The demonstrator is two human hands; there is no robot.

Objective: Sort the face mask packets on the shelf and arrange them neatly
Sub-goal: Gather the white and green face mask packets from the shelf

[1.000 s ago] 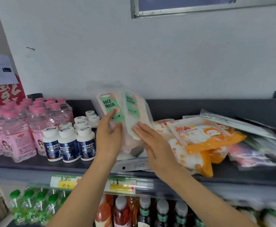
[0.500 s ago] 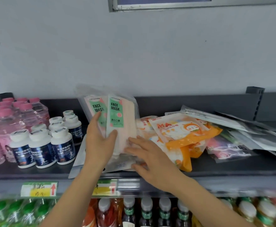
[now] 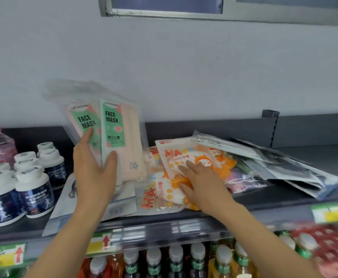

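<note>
Dark grey shelf [image 3: 314, 157] runs along a pale wall [image 3: 184, 67], and the mask packets lie on it in a messy pile.

Two green face mask packets [image 3: 114, 125] stand up above the left part of the pile. The left hand [image 3: 94, 171] holds them by their bottom ends. Its thumb sits on the front of one and a finger lies up the front of the other. I cannot tell where its other fingers are. The packets are shiny plastic and look slippery. If the hold is loose, I think one could slide out and drop.

Just beside them lie the orange packets [image 3: 184, 155]. The right hand [image 3: 202, 183] rests flat on them with its fingers spread. These packets are close to the front edge. A hard push or pull could send one off the shelf.

Under the left wrist, a flat white packet [image 3: 122, 205] pokes over the front edge. A bump from the arm could tip it down.

Grey packets [image 3: 284, 169] lean in a loose heap on the right. Pulling an orange one out from under them may make the heap slide.

White-capped bottles [image 3: 34, 189] stand near the left arm. A wide swing could knock them over.
</note>
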